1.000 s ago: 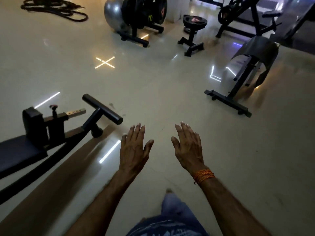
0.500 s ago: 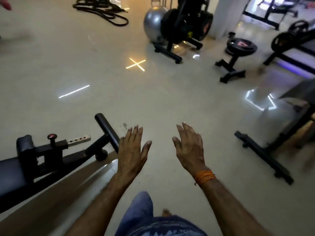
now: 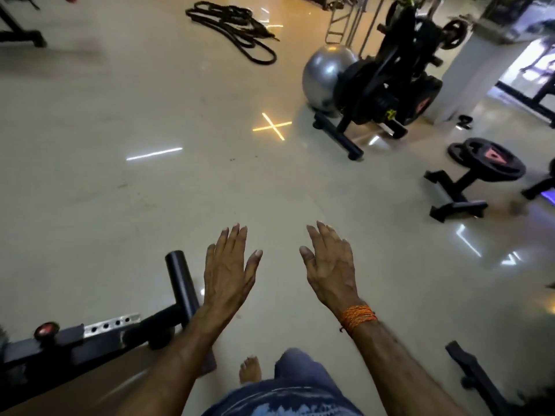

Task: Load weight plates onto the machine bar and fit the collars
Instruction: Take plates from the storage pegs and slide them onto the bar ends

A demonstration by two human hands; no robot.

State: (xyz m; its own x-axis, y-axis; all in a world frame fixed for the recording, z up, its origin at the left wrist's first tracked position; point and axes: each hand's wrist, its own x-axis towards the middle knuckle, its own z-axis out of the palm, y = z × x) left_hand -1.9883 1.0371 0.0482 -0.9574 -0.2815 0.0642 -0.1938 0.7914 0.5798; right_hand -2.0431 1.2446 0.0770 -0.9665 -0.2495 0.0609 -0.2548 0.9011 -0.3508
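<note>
While the left hand (image 3: 228, 265) and right hand (image 3: 329, 265) hover flat, fingers straight, holding nothing, the weight plates (image 3: 492, 163) lie well ahead, rightward.

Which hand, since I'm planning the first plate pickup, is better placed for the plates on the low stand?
Probably the right hand: both hands are open and empty, but the plates lie ahead on its side, while the left hand hovers beside the bench's roller.

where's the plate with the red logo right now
In the head view the red-logo plate lies flat atop a low black stand at the far right, ahead of the right hand and nearer than the plate rack.
</note>
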